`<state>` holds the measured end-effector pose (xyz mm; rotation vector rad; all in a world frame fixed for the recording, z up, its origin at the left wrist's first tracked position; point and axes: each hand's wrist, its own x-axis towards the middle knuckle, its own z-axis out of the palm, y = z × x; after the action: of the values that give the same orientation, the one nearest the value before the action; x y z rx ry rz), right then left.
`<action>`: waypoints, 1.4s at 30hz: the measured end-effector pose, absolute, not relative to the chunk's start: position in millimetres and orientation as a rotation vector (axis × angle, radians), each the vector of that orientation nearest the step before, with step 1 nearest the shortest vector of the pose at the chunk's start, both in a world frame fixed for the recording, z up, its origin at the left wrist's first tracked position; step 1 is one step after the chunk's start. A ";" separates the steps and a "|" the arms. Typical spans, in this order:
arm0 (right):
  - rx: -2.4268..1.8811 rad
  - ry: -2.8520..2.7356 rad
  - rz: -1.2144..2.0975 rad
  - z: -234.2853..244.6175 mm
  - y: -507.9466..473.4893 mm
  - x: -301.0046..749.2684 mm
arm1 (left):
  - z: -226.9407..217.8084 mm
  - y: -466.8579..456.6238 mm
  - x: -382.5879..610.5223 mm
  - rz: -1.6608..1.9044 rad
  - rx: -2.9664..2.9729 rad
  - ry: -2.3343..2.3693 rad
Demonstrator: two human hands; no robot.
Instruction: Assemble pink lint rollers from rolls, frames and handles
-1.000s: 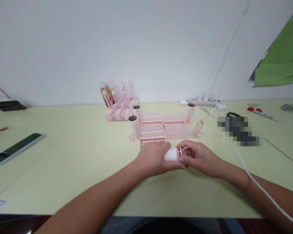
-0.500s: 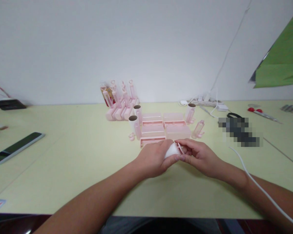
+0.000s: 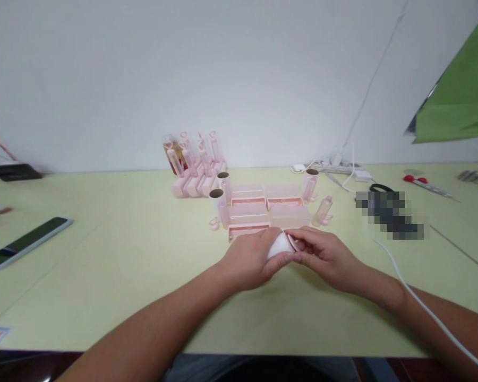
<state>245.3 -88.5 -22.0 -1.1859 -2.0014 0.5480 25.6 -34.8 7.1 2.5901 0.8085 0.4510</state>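
My left hand (image 3: 250, 255) is wrapped round a white lint roller refill roll (image 3: 279, 246), which lies tilted on its side above the table. At the roll's right end, a pink end piece (image 3: 292, 242) sits against it. The fingers and thumb of my right hand (image 3: 327, 258) close on this end piece, and they hide part of it. Just beyond my hands lie pink lint roller cases (image 3: 290, 215) with open pink trays (image 3: 250, 228). White rolls with brown cores (image 3: 216, 201) stand on the left, beside clear pink handles (image 3: 224, 213).
Several pink lint rollers (image 3: 197, 183) stand by the wall at back left. A phone (image 3: 27, 243) lies far left. Toward the right are another roll (image 3: 311, 180), a handle (image 3: 323, 210), a power strip (image 3: 334, 167), a screwdriver (image 3: 430, 187) and a white cable (image 3: 406, 286) crossing my right forearm.
The pink end piece now sits closer against the roll's end, where a wider gap showed before. Both hands have stayed almost in place.
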 end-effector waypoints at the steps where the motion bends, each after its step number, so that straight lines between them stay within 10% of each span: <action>1: -1.187 -2.002 0.542 -21.6 -88.9 245.5 | 7.4 -35.0 25.7 0.451 2.588 0.807; 26: -1.279 -1.485 1.071 -32.3 -75.9 246.0 | -9.4 -23.0 28.4 0.387 1.902 0.724; 37: -1.406 -1.326 -0.134 -24.8 -55.4 291.8 | -6.8 -19.5 28.8 0.361 1.799 0.697; 42: -1.583 -1.379 -0.142 -41.5 -29.6 321.0 | -8.1 -19.4 28.7 0.448 1.534 0.602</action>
<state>321.0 -29.6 -41.5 -1.5834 -1.3789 -0.1420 28.7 -19.4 -8.1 1.5343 0.6017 0.4482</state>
